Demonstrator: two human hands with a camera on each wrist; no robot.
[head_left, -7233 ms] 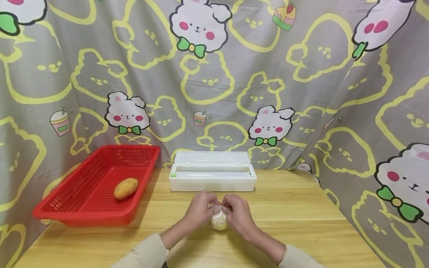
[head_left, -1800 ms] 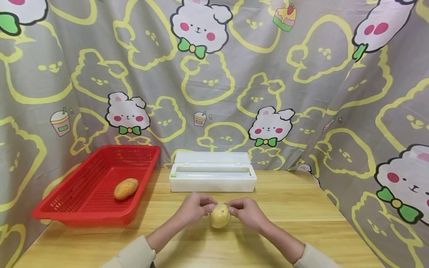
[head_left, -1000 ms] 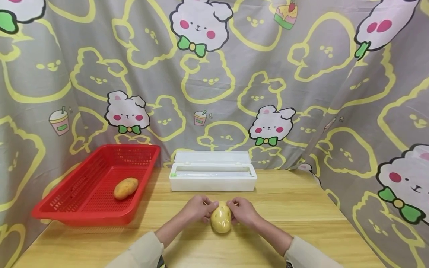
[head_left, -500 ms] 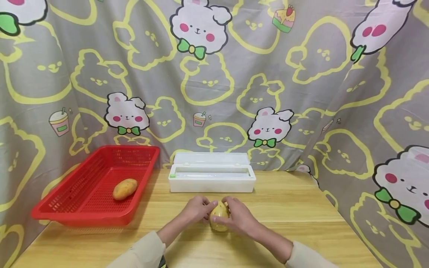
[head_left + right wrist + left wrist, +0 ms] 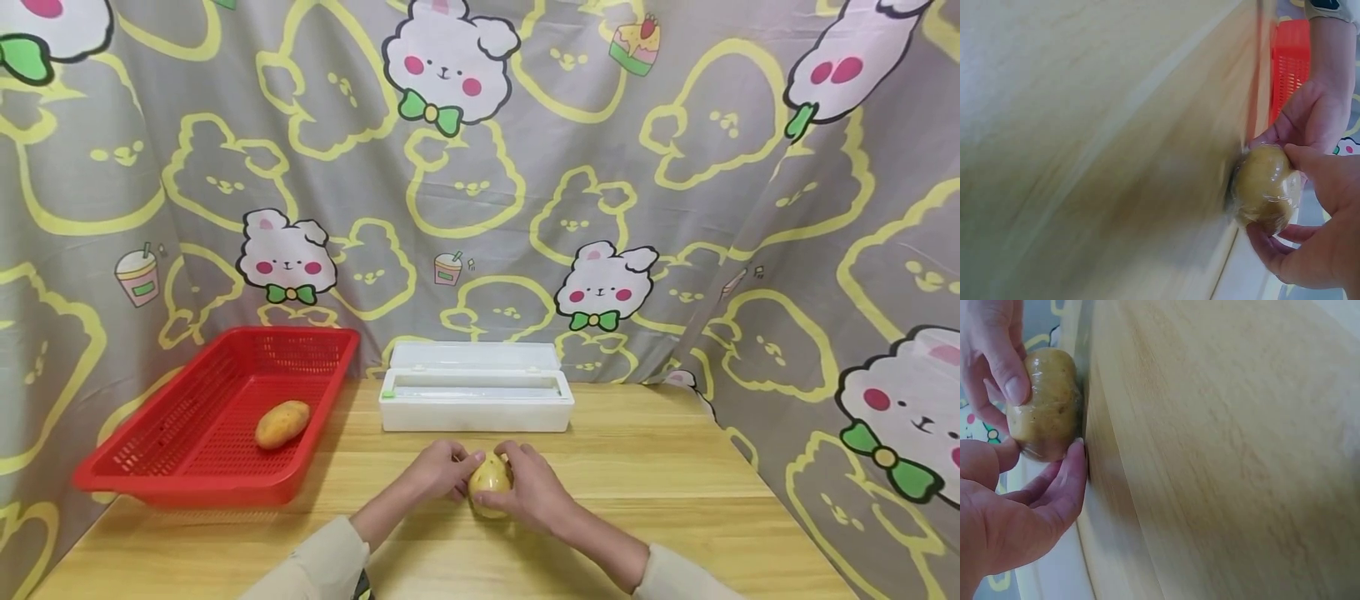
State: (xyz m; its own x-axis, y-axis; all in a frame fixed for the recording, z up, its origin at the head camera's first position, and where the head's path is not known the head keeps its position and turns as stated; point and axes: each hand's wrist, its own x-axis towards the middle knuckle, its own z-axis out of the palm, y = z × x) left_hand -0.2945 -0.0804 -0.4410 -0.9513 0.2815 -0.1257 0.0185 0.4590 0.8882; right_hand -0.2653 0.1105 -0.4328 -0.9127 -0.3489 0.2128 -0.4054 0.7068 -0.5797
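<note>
A peeled-looking yellow potato [image 5: 491, 477] in clear, shiny plastic wrap sits low over the table between both hands. My right hand [image 5: 534, 490] grips it from the right, thumb across the near side and fingers at the far end. From the left, my left hand [image 5: 438, 471] pinches its end between thumb and fingertips. Close up in the left wrist view, the wrapped potato [image 5: 1050, 403] shows creases of film over its skin. In the right wrist view the film [image 5: 1279, 209] gathers at the end of the potato near the right fingers.
A red perforated basket [image 5: 180, 482] stands at the left with one unwrapped potato [image 5: 282, 424] inside. Behind the hands is a white wrap dispenser box [image 5: 476, 415], its lid raised and a roll of film within. A patterned curtain [image 5: 480, 250] encloses the wooden table [image 5: 637, 467].
Earlier, both hands gathered film at the top of the potato. It was then turned to show a smooth side, and the right hand has come round its near side.
</note>
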